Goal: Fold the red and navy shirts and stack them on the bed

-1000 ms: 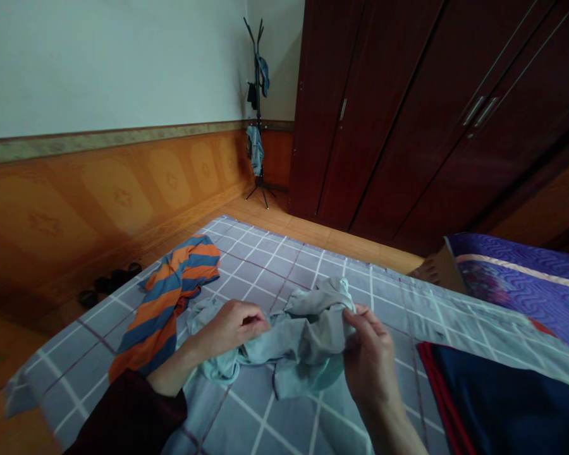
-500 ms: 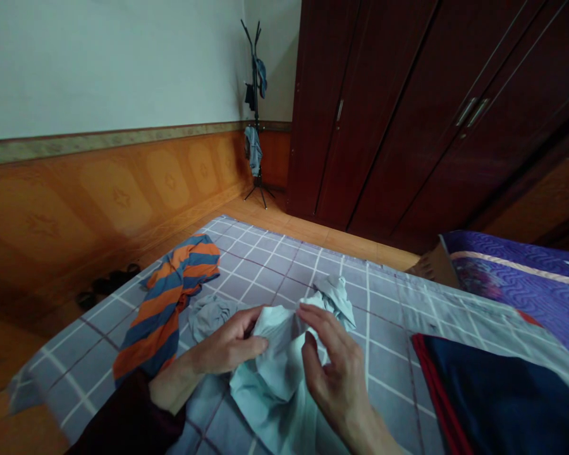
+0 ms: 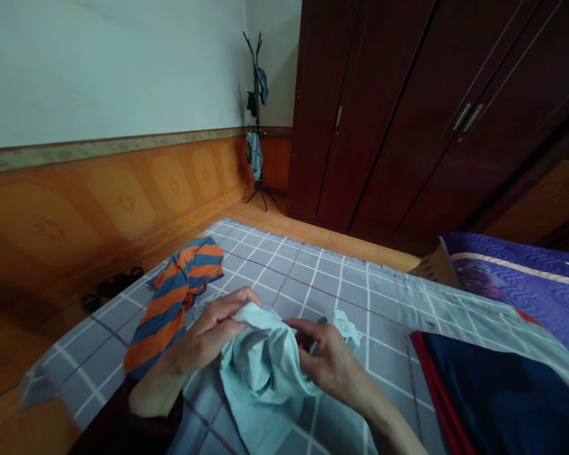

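A pale mint-green garment (image 3: 265, 373) hangs bunched between both hands above the checked bedspread. My left hand (image 3: 213, 332) pinches its upper left edge, thumb and fingers closed on the cloth. On the other side my right hand (image 3: 329, 357) has its fingers curled and closed on the right edge, with part of the cloth trailing beyond them toward the back right. An orange and blue striped garment (image 3: 171, 309) lies crumpled to the left of my left hand. Behind that hand, a bit of grey cloth shows, mostly hidden.
A dark blue and red folded cloth (image 3: 497, 385) lies at the right on the checked bedspread (image 3: 284, 272). Beyond are a purple quilted mattress (image 3: 526, 278), a cardboard box (image 3: 436, 265), a coat rack (image 3: 257, 126) and a dark red wardrobe (image 3: 384, 120). Black shoes (image 3: 109, 287) stand on the floor at left.
My left hand has moved up and left with the garment's edge. The right fingers have closed in lower on the cloth, and the garment has turned and bunched between the hands.
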Demonstrator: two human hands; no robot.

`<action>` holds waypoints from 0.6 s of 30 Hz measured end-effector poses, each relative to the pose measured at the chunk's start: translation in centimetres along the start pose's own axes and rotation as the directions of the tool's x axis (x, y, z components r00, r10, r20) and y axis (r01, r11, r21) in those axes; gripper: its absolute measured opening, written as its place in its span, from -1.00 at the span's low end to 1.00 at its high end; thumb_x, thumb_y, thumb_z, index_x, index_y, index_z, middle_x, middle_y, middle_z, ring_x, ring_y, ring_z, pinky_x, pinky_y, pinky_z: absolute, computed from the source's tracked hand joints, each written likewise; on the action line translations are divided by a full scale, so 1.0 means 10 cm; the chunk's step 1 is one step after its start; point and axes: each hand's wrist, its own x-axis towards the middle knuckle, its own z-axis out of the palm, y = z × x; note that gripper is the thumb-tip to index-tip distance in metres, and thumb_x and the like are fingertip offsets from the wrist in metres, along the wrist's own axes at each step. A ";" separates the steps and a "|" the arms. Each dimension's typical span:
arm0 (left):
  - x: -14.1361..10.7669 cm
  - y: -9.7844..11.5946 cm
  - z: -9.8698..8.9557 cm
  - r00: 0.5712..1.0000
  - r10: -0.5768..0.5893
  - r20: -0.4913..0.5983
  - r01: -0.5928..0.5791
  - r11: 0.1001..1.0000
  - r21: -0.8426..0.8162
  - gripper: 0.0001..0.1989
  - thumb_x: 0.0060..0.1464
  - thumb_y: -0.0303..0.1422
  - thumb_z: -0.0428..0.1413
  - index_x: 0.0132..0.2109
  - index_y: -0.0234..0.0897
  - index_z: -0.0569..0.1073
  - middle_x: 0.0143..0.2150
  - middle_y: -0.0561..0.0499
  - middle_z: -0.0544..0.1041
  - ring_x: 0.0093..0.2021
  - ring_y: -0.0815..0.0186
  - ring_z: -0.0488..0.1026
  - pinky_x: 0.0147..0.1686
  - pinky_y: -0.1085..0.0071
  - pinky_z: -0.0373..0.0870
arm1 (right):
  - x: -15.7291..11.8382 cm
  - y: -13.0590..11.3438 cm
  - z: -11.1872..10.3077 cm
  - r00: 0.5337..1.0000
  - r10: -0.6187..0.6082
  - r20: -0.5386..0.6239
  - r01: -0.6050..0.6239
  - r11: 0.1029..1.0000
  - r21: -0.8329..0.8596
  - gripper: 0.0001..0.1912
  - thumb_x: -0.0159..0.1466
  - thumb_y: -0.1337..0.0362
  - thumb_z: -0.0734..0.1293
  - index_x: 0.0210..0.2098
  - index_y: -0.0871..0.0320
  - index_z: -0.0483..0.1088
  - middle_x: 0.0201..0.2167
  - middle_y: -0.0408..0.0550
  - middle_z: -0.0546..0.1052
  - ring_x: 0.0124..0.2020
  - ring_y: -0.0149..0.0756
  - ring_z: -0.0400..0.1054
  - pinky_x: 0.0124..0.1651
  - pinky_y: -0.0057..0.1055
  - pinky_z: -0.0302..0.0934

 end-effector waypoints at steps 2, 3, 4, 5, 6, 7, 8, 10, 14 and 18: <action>0.01 0.09 0.07 0.993 0.054 0.109 -0.057 0.998 0.030 -0.78 0.09 -0.36 -0.04 -0.29 -0.25 0.50 -0.26 -0.02 0.52 -0.24 0.29 0.43 -0.21 0.43 0.36 | -0.04 -0.05 0.01 0.988 -0.067 -0.139 0.074 0.996 0.046 -0.54 0.09 0.38 0.30 0.00 0.10 0.45 -0.17 -0.03 0.56 -0.19 -0.23 0.41 -0.09 -0.27 0.27; 0.01 0.13 0.11 0.983 0.071 0.167 -0.079 0.996 0.039 -0.76 0.11 -0.36 -0.04 -0.24 -0.24 0.53 -0.22 -0.03 0.54 -0.19 0.28 0.45 -0.16 0.42 0.36 | -0.07 -0.08 0.01 0.981 -0.093 -0.171 0.109 0.990 0.086 -0.50 0.09 0.38 0.30 0.05 0.09 0.40 -0.05 0.00 0.51 -0.08 -0.19 0.38 0.02 -0.19 0.21; 0.01 0.17 0.16 0.974 0.085 0.210 -0.097 0.994 0.046 -0.74 0.13 -0.36 -0.03 -0.18 -0.23 0.54 -0.19 -0.03 0.56 -0.15 0.27 0.46 -0.12 0.41 0.35 | -0.09 -0.11 0.01 0.979 -0.108 -0.170 0.131 0.982 0.132 -0.46 0.09 0.39 0.29 0.09 0.07 0.36 0.00 0.00 0.48 -0.02 -0.19 0.35 0.08 -0.16 0.17; 0.01 0.19 0.20 0.967 0.096 0.236 -0.112 0.992 0.054 -0.72 0.14 -0.36 -0.02 -0.11 -0.21 0.54 -0.15 -0.03 0.57 -0.12 0.27 0.46 -0.09 0.41 0.35 | -0.11 -0.14 0.00 0.983 -0.116 -0.140 0.141 0.973 0.182 -0.43 0.09 0.40 0.28 0.12 0.07 0.33 -0.01 -0.01 0.48 -0.02 -0.21 0.35 0.08 -0.17 0.17; 0.01 0.21 0.24 0.964 0.108 0.245 -0.126 0.990 0.062 -0.70 0.14 -0.37 -0.02 -0.05 -0.19 0.53 -0.13 -0.03 0.58 -0.10 0.27 0.47 -0.08 0.40 0.35 | -0.13 -0.17 -0.01 0.989 -0.121 -0.083 0.137 0.964 0.226 -0.42 0.09 0.41 0.28 0.13 0.07 0.31 -0.08 -0.03 0.50 -0.08 -0.24 0.37 0.04 -0.21 0.20; 0.01 0.22 0.26 0.965 0.119 0.235 -0.139 0.988 0.071 -0.68 0.14 -0.38 -0.01 -0.01 -0.19 0.51 -0.11 -0.02 0.58 -0.11 0.28 0.48 -0.08 0.41 0.35 | -0.14 -0.20 -0.02 0.992 -0.125 -0.011 0.124 0.958 0.259 -0.43 0.08 0.41 0.28 0.11 0.09 0.32 -0.18 -0.06 0.52 -0.17 -0.28 0.38 -0.05 -0.27 0.25; 0.01 0.23 0.28 0.970 0.127 0.207 -0.147 0.986 0.085 -0.67 0.13 -0.40 -0.01 0.01 -0.19 0.50 -0.10 -0.02 0.58 -0.12 0.29 0.49 -0.09 0.41 0.36 | -0.15 -0.23 -0.02 0.990 -0.127 0.059 0.106 0.955 0.277 -0.47 0.08 0.41 0.28 0.07 0.10 0.35 -0.28 -0.10 0.51 -0.27 -0.32 0.37 -0.16 -0.36 0.27; 0.02 0.25 0.30 0.983 0.142 0.116 -0.157 0.979 0.128 -0.66 0.10 -0.42 -0.01 -0.01 -0.20 0.51 -0.10 -0.01 0.58 -0.13 0.30 0.49 -0.11 0.42 0.38 | -0.16 -0.26 -0.02 0.976 -0.124 0.178 0.073 0.960 0.271 -0.66 0.09 0.39 0.30 -0.11 0.14 0.43 -0.44 -0.18 0.43 -0.43 -0.41 0.27 -0.37 -0.49 0.19; 0.02 0.30 0.24 0.977 0.204 -0.061 -0.185 0.955 0.232 -0.68 0.08 -0.42 -0.04 -0.10 -0.23 0.55 -0.19 0.00 0.61 -0.21 0.30 0.52 -0.23 0.45 0.42 | -0.14 -0.22 0.00 0.953 -0.088 0.290 0.028 0.978 0.205 -0.88 0.10 0.36 0.30 -0.56 0.16 0.30 -0.60 -0.28 0.17 -0.55 -0.50 0.02 -0.52 -0.56 -0.05; -0.02 0.38 0.06 0.909 0.335 -0.249 -0.221 0.892 0.394 -0.74 0.09 -0.39 0.00 -0.14 -0.19 0.56 -0.24 0.04 0.61 -0.28 0.30 0.53 -0.31 0.44 0.44 | -0.11 -0.16 -0.13 0.968 0.021 0.251 -0.024 1.000 0.010 -0.77 0.07 0.37 0.29 -0.67 0.15 0.20 -0.68 -0.30 0.08 -0.60 -0.52 -0.05 -0.58 -0.55 -0.16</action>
